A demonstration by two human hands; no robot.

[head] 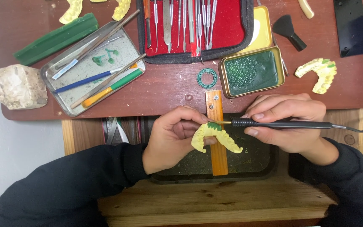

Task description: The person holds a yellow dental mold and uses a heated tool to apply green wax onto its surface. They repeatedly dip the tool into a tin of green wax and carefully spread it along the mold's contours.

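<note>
Yellow dental cast (216,137) pinched in left hand (172,138) over wooden peg (217,138); black wax pen (280,124) gripped in right hand (288,122), tip touching green wax on cast.

The scene is seen from a single head-worn camera, aimed almost straight down and held close above the work. The left hand (171,136) and right hand (288,122) are framed near the centre, with both sleeves cut off at the near edge. The red-brown tabletop (169,90) is taken in across the far half.
</note>
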